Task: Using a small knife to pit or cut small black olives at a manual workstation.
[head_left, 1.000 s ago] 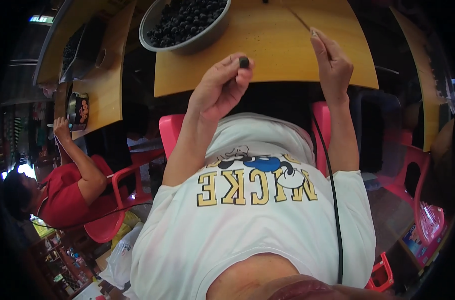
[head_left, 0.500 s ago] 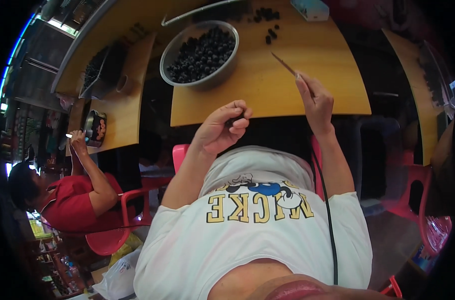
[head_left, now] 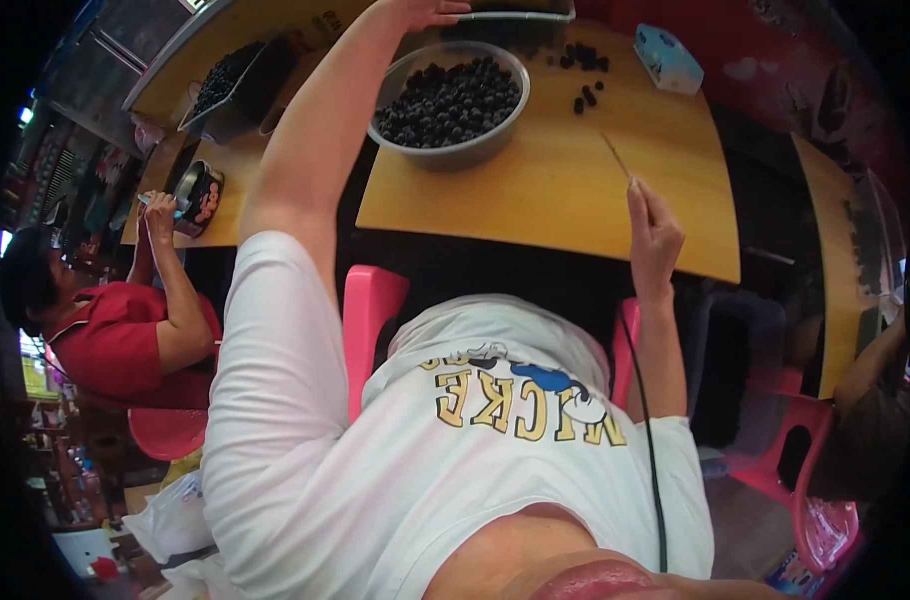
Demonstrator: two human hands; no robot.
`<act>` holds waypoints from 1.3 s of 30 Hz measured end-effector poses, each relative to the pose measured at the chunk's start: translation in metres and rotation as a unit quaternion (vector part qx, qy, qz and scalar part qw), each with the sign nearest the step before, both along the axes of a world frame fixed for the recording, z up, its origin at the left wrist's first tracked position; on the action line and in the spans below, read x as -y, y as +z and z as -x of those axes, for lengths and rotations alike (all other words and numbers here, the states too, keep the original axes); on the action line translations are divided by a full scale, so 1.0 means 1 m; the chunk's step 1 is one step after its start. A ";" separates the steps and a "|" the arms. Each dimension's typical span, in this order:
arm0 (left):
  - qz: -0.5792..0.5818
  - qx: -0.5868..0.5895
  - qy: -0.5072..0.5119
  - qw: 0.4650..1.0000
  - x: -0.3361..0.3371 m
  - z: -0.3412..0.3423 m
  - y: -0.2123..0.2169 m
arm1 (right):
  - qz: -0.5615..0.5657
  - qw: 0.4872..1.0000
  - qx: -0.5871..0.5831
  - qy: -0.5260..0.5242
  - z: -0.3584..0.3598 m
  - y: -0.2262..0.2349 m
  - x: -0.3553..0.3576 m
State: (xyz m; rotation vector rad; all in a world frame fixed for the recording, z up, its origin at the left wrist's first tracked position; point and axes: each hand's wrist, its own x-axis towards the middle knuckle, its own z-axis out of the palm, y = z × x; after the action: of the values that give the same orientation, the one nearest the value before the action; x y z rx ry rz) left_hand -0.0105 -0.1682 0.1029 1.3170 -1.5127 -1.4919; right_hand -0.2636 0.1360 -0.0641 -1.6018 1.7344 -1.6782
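My left hand (head_left: 423, 12) reaches past the bowl to the far edge of the table, partly cut off by the top of the picture. Its visible fingers stretch out beside a clear-rimmed tray (head_left: 535, 17); nothing shows in them. Closed round the handle of a thin, narrow-bladed knife (head_left: 616, 155), my right hand (head_left: 657, 232) is raised over the table's near right part, the tip pointing away and to the left. Below my left forearm and hand stands a large translucent bowl (head_left: 455, 156) full of dark, round, nut-sized pieces (head_left: 450, 100).
Several loose dark pieces (head_left: 585, 57) lie on the wooden table (head_left: 535, 205), near a light-blue tissue pack (head_left: 667, 58). At left, a person in red (head_left: 135, 330) works over a dark round pot (head_left: 197, 197). A black cable (head_left: 651, 440) hangs along my right side.
My left hand has gone from in front of my chest, curled round a dark piece, to the tray at the far edge. My right hand has shifted slightly with the knife.
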 end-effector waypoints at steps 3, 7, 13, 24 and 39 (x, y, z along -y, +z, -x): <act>0.201 0.297 -0.151 0.921 -0.011 -0.032 -0.056 | 0.010 1.000 0.012 0.003 0.000 0.000 0.003; 0.316 0.427 -0.149 0.834 -0.078 -0.033 -0.071 | 0.009 1.000 -0.003 0.003 0.003 -0.006 0.003; 0.274 0.407 -0.121 0.863 -0.085 -0.042 -0.091 | 0.016 0.999 -0.025 0.018 -0.003 -0.009 0.000; -0.064 -0.384 -0.105 0.915 -0.166 -0.016 -0.091 | 0.016 1.000 -0.007 0.008 -0.003 -0.003 -0.002; -0.303 -0.550 -0.001 0.778 -0.260 0.030 -0.151 | 0.154 0.946 -0.248 0.138 -0.032 0.032 -0.023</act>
State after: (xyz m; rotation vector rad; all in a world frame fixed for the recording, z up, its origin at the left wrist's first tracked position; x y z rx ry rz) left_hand -0.0403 0.0917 -0.0485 0.4360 -0.2569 -2.2422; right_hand -0.2319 0.1590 -0.0322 -2.4546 1.3782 -1.5546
